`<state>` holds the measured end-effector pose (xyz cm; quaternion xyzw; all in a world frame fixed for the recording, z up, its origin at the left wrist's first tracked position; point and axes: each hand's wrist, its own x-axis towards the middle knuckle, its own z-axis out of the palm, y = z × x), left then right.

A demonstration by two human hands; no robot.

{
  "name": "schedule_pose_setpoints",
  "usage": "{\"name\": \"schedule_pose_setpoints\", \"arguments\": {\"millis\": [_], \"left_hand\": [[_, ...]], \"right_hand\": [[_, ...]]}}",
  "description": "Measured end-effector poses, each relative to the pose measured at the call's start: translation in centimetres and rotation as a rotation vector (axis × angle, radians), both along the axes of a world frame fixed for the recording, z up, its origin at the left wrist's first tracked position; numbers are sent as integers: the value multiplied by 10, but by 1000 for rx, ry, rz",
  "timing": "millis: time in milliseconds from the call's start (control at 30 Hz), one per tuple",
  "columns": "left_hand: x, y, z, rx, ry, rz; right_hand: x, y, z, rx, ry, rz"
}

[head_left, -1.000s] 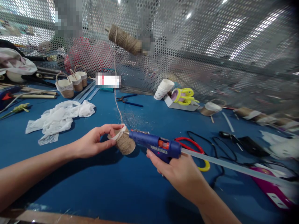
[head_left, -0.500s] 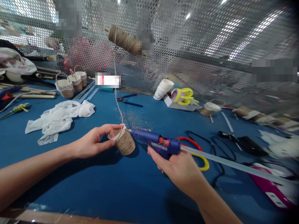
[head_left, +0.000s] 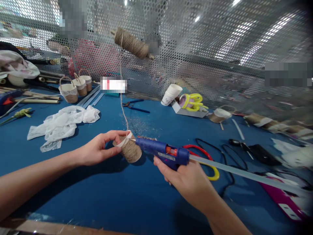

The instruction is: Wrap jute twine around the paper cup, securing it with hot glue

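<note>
My left hand pinches the white rim of a small paper cup wrapped in brown twine, tilted on its side with its mouth toward my fingers. From the rim a strand of twine runs up to a twine spool on a stick at the mesh. My right hand is wrapped round a blue hot glue gun. Its nozzle is at the twine near the cup's rim. A long clear glue stick sticks out of the gun's back.
White lace lies left, near three small twine baskets. Pliers lie behind the cup. Stacked paper cups lean on a white box. Red and yellow scissor handles, black cables and a magenta power strip are at right.
The glue gun's nozzle drew slightly back from the cup's rim half a second ago and is now up against the twine again. My left hand and the cup have hardly moved.
</note>
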<state>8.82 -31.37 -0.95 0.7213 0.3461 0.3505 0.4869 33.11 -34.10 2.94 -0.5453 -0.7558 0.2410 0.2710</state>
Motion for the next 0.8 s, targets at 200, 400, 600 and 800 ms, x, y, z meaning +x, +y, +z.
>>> {"name": "schedule_pose_setpoints", "arguments": {"millis": [200,400,600,800], "left_hand": [[-1,0,-1,11,-4,-4],[0,0,1,-15,-4,17],[0,1,0,-41,-28,31],[1,0,3,-28,0,28]], "right_hand": [[1,6,-1,3,-33,-34],[-1,-4,-3,15,-16,19],[-2,-9,-11,-6,-28,12],[0,-8,-14,21,2,13]]}}
